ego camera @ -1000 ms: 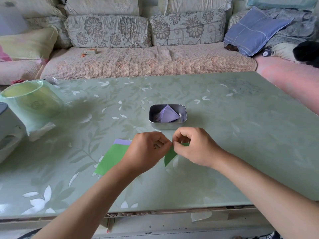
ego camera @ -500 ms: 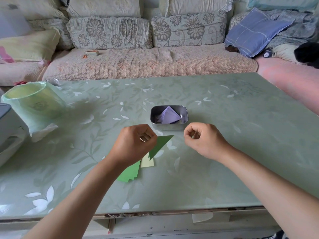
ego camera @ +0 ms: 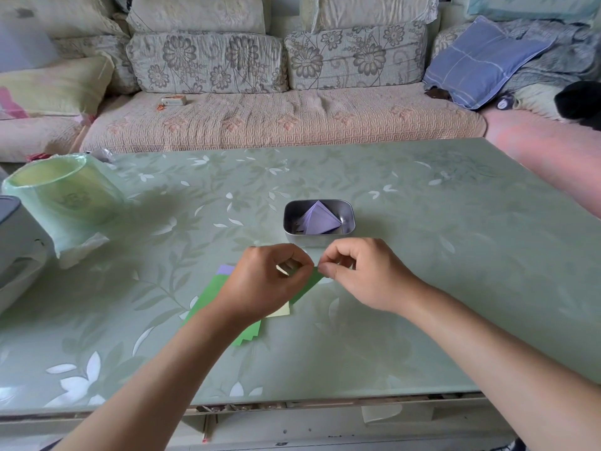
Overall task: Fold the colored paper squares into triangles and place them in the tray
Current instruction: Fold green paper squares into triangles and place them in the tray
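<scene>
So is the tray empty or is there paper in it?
Not empty. The tray holds folded purple paper, peaked like a triangle. The green paper is outside it, pinched by the left hand and right hand.

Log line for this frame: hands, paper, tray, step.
left hand: pinches green paper | right hand: pinches same sheet | stack: beneath left hand | tray: holds purple triangles | step: folding, not yet placed

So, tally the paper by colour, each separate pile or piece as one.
Green paper: 2, the pinched piece and the flat stack.
Purple paper: 2, triangles in the silver metal tray and a corner behind the stack.
Pale yellow paper: 1.
Total: 5.
</scene>
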A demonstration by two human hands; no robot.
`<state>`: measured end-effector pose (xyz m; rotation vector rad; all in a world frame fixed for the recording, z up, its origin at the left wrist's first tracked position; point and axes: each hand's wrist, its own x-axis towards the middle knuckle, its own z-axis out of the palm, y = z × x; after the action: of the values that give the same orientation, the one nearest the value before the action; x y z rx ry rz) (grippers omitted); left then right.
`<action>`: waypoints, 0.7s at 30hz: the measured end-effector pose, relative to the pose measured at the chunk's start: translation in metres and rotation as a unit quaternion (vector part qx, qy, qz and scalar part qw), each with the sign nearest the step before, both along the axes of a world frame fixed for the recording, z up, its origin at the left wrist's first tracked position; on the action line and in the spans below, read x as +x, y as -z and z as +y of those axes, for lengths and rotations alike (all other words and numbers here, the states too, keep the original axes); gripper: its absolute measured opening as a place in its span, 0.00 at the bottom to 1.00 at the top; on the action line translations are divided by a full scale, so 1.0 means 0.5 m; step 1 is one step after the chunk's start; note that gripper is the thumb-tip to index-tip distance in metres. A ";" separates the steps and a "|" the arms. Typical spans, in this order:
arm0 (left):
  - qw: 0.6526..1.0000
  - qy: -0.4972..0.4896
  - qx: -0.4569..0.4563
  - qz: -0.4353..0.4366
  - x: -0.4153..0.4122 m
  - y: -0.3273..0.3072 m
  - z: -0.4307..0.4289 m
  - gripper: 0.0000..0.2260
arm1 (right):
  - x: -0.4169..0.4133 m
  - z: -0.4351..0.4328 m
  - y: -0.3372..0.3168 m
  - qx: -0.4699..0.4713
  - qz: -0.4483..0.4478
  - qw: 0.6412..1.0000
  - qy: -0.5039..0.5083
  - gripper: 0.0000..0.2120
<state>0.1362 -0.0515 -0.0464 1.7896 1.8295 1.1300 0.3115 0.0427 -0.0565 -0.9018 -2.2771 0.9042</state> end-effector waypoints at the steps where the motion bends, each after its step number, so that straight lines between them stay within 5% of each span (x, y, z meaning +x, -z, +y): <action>1: 1.000 0.002 0.007 0.015 0.003 0.000 -0.001 0.04 | -0.002 -0.003 -0.001 0.003 0.001 1.000 -0.004 0.06; 11: 0.999 0.007 -0.008 0.040 -0.017 -0.010 0.004 0.07 | 0.002 -0.005 -0.006 0.029 -0.001 0.999 -0.023 0.06; 21: 0.998 -0.031 -0.039 -0.037 -0.051 -0.011 0.006 0.07 | 0.013 0.005 -0.007 0.016 0.015 1.000 0.006 0.09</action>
<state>0.1106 -0.0485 -0.0407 1.6365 1.8710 1.1147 0.3178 0.0451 -0.0530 -0.8812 -2.2517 0.8680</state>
